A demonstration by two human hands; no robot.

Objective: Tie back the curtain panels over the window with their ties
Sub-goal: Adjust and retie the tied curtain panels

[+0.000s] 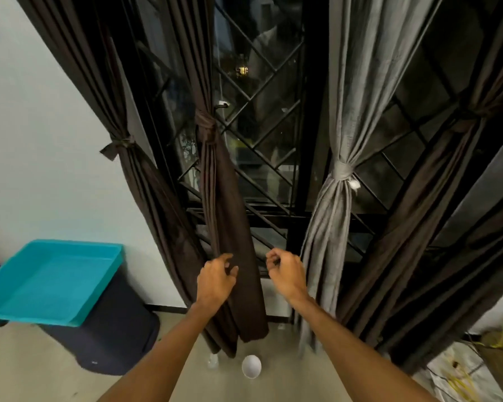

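Note:
Several curtain panels hang over a dark window with a metal grille (262, 91). The far-left brown panel (145, 181) is bound by a tie (119, 145). The middle brown panel (227, 216) is wrapped by a brown tie (206, 126). A grey panel (331, 216) is cinched by a grey tie (342, 171). At far right, another brown panel (430, 198) is tied (468, 118). My left hand (217, 278) hovers in front of the middle brown panel's lower part, fingers loosely curled and holding nothing. My right hand (286, 271) is beside the grey panel, fingers curled, nothing visibly in it.
A turquoise tray (50, 282) lies on a dark bin (111, 340) at lower left against the white wall. A white bowl-like object (251, 366) sits on the floor below the curtains. Bags and clutter (471, 369) fill the lower right corner.

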